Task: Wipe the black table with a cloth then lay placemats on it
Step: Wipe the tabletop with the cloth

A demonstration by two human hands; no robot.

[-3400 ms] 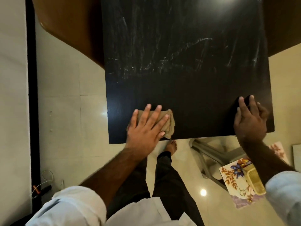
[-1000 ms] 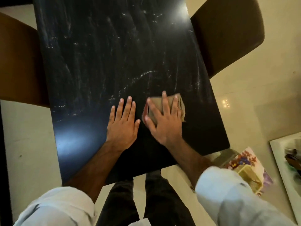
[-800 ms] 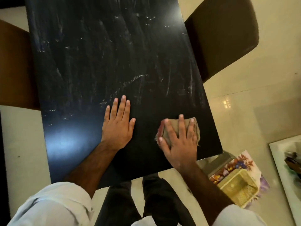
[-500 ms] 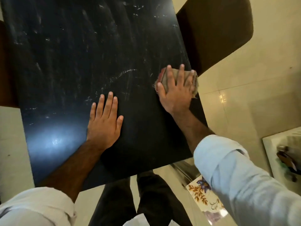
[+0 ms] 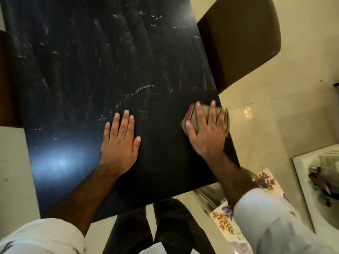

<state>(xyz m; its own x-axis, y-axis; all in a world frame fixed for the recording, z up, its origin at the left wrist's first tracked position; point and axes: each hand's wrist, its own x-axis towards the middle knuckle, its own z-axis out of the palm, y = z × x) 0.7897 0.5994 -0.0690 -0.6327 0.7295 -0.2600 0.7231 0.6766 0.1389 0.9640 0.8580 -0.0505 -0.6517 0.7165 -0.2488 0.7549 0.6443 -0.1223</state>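
Drawn back toward the near right edge of the table (image 5: 88,70), the cloth (image 5: 223,116) is pressed flat beneath the right hand (image 5: 207,134), fingers (image 5: 212,112) spread for broad contact. The left hand (image 5: 119,145) is planted flat, fingers straight and close, as a brace. Beyond, pale streaks (image 5: 145,88) remain unwiped.

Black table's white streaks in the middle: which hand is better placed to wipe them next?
Probably the right. The right hand presses the cloth flat near the black table's right edge, so it need only slide over to the white streaks. The left hand lies flat, holding nothing.
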